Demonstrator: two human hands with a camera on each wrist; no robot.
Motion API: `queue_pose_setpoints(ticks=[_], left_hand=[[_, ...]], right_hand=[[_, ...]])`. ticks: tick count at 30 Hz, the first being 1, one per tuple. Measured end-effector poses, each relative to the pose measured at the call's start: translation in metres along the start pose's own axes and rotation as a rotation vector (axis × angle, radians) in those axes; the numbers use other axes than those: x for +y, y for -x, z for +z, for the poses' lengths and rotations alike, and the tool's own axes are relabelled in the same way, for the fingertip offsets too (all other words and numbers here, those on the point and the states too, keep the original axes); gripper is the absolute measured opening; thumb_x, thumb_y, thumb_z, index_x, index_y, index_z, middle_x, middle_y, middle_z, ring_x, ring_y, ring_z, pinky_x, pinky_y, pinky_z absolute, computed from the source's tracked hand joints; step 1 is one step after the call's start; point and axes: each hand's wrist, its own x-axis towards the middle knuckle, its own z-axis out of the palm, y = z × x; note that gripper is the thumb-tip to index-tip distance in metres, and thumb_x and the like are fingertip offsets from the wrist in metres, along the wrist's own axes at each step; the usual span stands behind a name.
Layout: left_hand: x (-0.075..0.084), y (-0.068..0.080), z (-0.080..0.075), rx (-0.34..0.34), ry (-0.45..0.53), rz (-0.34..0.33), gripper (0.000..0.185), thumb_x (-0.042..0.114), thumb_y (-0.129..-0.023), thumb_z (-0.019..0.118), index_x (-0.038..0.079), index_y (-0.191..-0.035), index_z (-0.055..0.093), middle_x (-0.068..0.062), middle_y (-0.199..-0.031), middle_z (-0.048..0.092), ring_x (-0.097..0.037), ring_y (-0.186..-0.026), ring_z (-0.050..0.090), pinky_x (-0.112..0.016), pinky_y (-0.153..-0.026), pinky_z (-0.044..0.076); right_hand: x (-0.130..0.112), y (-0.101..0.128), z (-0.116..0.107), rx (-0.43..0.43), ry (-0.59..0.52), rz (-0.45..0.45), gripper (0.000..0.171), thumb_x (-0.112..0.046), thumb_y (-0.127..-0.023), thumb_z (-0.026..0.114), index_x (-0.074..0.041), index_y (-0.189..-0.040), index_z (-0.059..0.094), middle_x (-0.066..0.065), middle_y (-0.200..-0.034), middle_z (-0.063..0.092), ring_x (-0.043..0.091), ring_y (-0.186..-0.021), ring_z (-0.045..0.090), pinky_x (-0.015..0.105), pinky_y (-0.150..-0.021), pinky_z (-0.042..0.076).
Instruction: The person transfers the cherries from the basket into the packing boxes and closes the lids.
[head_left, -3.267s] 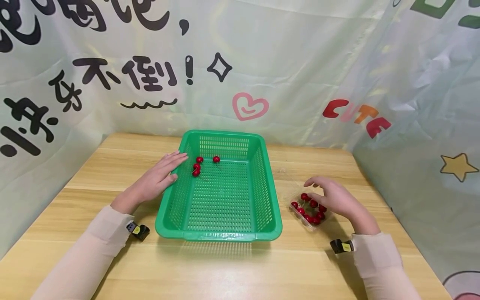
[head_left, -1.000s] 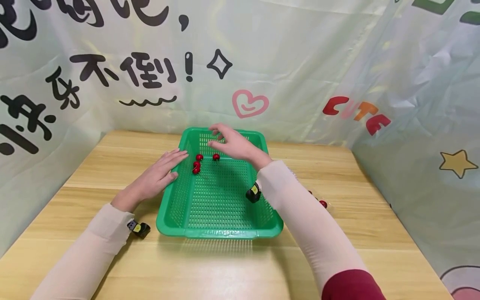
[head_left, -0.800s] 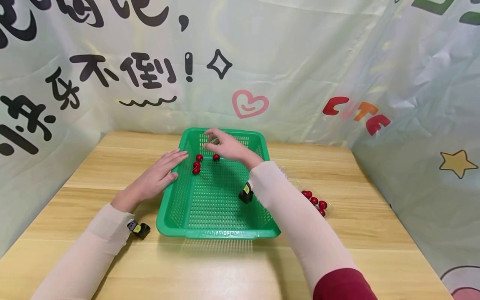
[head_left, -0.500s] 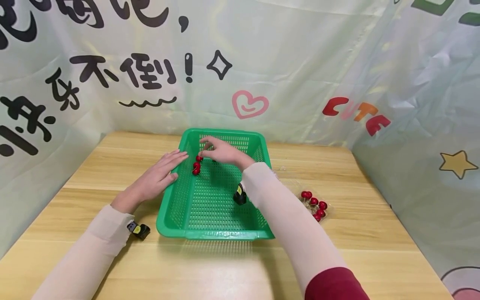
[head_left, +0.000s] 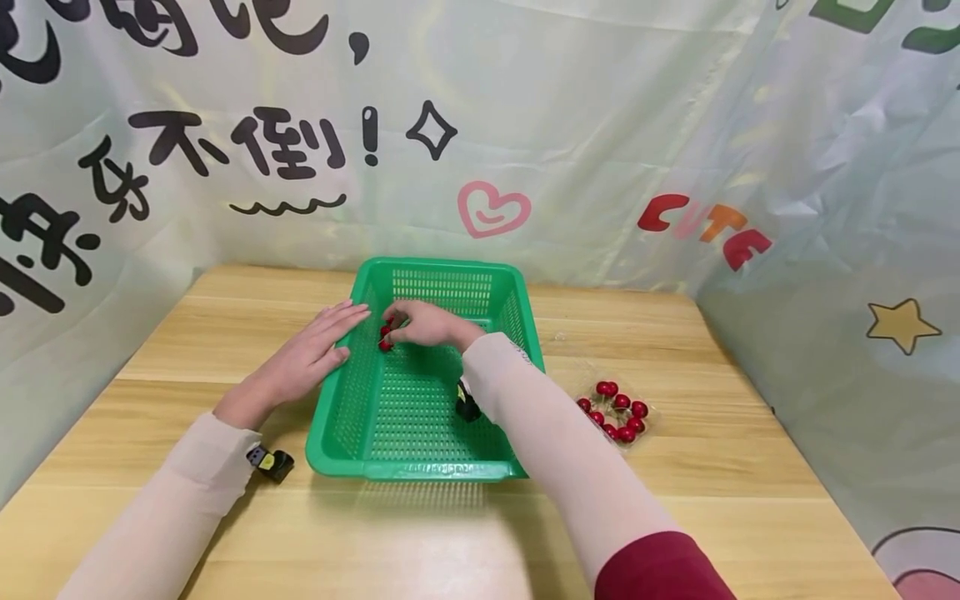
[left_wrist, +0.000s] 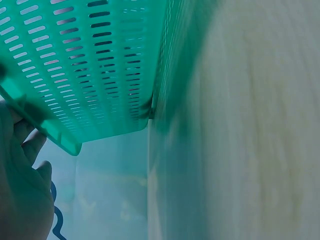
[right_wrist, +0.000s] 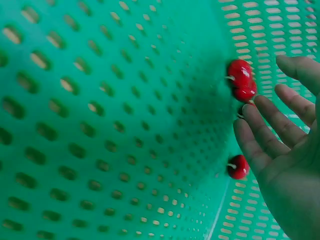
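Observation:
A green plastic basket (head_left: 420, 468) stands mid-table. My left hand (head_left: 303, 358) rests with straight fingers on its left rim; the left wrist view shows those fingers (left_wrist: 32, 145) at the rim from outside. My right hand (head_left: 429, 323) reaches down inside the basket at the far left. In the right wrist view this hand (right_wrist: 285, 135) has spread fingers and holds nothing, its fingertips right beside the red cherries (right_wrist: 241, 75). Another cherry (right_wrist: 238, 167) lies below them in that view. From the head view, the right hand partly hides the basket's cherries (head_left: 386, 344).
Right of the basket, a clear plastic box (head_left: 651, 417) holds several red cherries (head_left: 636, 425) with stems. The wooden table (head_left: 712, 467) is bounded by a printed cloth (head_left: 600, 125) at the back and sides. My right forearm (head_left: 558, 450) crosses over the basket's right rim.
My right hand has come from the clear box, over the basket, then down and left to the cherries inside. The box's cherries are uncovered again. My left hand has stayed on the rim.

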Motion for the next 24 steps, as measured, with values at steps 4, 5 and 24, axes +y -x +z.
queue_pose_setpoints(ticks=[4,5,24], left_hand=[[0.001,0.0,-0.002,-0.003,0.005,0.005,0.05,0.019,-0.105,0.043,0.002,-0.15,0.035,-0.018,-0.154,0.033,-0.041,-0.145,0.018,-0.055,-0.117,0.007],[0.001,0.0,-0.002,-0.003,0.004,0.005,0.05,0.02,-0.105,0.043,0.002,-0.15,0.035,-0.018,-0.155,0.033,-0.041,-0.145,0.018,-0.055,-0.118,0.007],[-0.001,0.001,0.0,0.002,0.004,0.001,0.049,0.016,-0.103,0.045,0.002,-0.15,0.036,-0.017,-0.154,0.034,-0.04,-0.145,0.018,-0.056,-0.117,0.007]], right_hand=[[-0.004,-0.002,0.007,-0.032,0.007,-0.005,0.042,-0.02,-0.096,0.063,-0.008,-0.135,0.054,0.008,-0.124,0.061,0.018,-0.114,0.056,0.028,-0.093,0.046],[-0.005,-0.003,0.008,-0.036,0.015,-0.007,0.041,-0.019,-0.096,0.064,-0.007,-0.134,0.054,0.007,-0.122,0.062,0.017,-0.112,0.057,0.028,-0.093,0.047],[-0.012,-0.007,0.018,-0.1,0.3,-0.023,0.019,-0.012,-0.093,0.065,-0.013,-0.112,0.065,0.0,-0.107,0.063,0.013,-0.094,0.056,0.025,-0.083,0.047]])
